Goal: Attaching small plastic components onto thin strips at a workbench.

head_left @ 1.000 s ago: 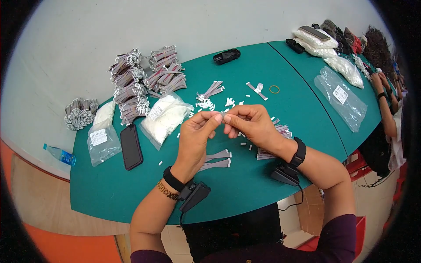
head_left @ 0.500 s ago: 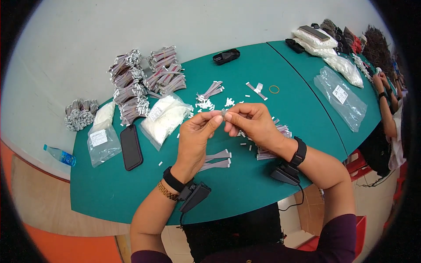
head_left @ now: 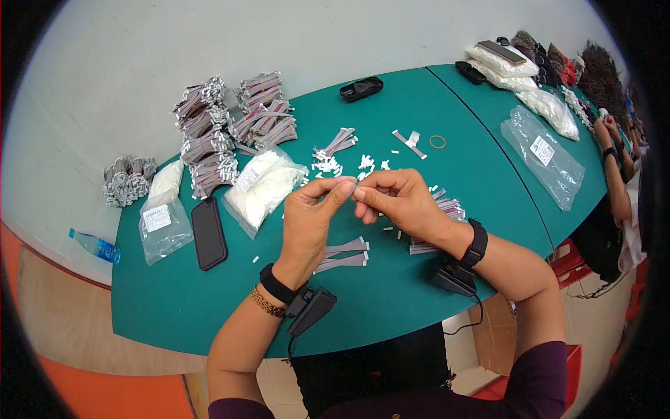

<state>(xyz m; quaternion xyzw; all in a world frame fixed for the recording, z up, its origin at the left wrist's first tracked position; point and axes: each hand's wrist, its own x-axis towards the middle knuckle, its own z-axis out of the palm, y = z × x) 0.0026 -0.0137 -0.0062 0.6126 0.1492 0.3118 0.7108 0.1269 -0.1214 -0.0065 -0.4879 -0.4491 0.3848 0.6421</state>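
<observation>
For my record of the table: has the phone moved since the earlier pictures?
No. The phone lies at the same place on the table, just left of the big white bag.

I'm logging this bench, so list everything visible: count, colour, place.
Tabletops: two, green, centre, right
Bundled cables: many, grey, back left
Filled bags: several, white, left, far right
Phone: one, black, left
Bottle: one, blue label, far left
Loose pieces: many, white, centre
Loose cables: several, grey, centre
Case: one, black, back centre
Rubber band: one, tan, centre right
Flat bag: one, clear, right
Coworker: at least one, white clothing, far right
Left hand, right hand: one each, centre, pinching small piece, mostly hidden
</observation>
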